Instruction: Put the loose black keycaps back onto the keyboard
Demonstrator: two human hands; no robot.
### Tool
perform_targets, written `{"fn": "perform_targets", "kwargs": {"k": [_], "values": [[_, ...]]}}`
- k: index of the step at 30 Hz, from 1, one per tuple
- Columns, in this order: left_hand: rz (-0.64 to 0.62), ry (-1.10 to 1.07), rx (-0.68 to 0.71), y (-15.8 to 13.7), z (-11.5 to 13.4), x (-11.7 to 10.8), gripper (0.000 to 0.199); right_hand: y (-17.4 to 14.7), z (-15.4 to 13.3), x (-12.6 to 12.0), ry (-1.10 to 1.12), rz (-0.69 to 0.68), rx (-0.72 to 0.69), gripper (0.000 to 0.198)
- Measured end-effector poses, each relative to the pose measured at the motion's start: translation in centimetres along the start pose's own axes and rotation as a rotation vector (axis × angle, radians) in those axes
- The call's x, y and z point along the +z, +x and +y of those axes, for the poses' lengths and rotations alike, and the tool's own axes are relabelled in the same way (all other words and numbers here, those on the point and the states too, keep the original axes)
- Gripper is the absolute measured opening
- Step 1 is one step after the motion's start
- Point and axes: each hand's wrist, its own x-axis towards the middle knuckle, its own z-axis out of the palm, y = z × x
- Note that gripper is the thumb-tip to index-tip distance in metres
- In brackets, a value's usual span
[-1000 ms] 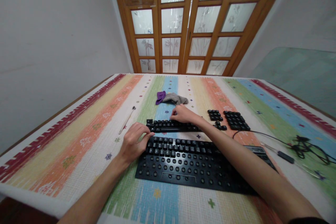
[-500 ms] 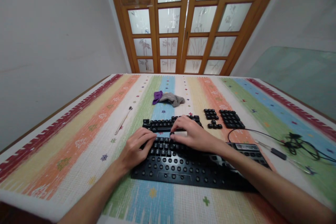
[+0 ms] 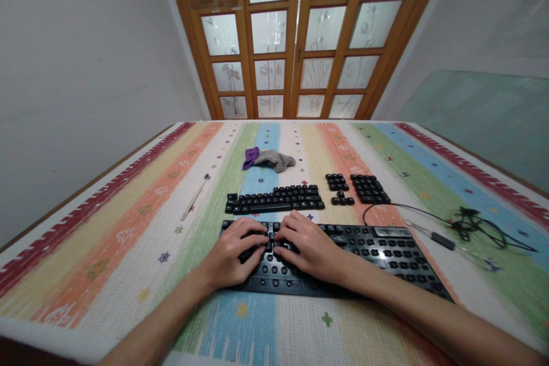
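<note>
Four keycap groups beyond keyboard | crumpled cloth farther | cable right

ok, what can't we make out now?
Head view: parts of the keyboard under the left hand and right hand, which cover them.
Head view: whether either grips anything; the hands block that.
Head view: most legends on the loose keycaps, too small.
Head view: upper arms, cut off by the picture edge.

1. Black on the keyboard, loose keycaps and cable.
2. Purple at one end of the cloth, grey along the rest.
3. Striped in dark red, yellow, orange, white, green and blue across the tablecloth, dotted with star and cross motifs.
</note>
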Motion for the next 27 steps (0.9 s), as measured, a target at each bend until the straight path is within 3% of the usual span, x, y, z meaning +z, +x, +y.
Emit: {"fn": "perform_targets", "kwargs": {"k": [12,27], "values": [[-0.014,-0.013,0.017,-0.1,0.1,-0.1,0.024,-0.2,-0.3,0.5,-0.180,0.061,-0.112,0.016],[-0.019,0.000,0.022,0.1,0.2,-0.1,0.022,-0.6,-0.8,1.7,-0.196,0.094,-0.074,0.014]]}}
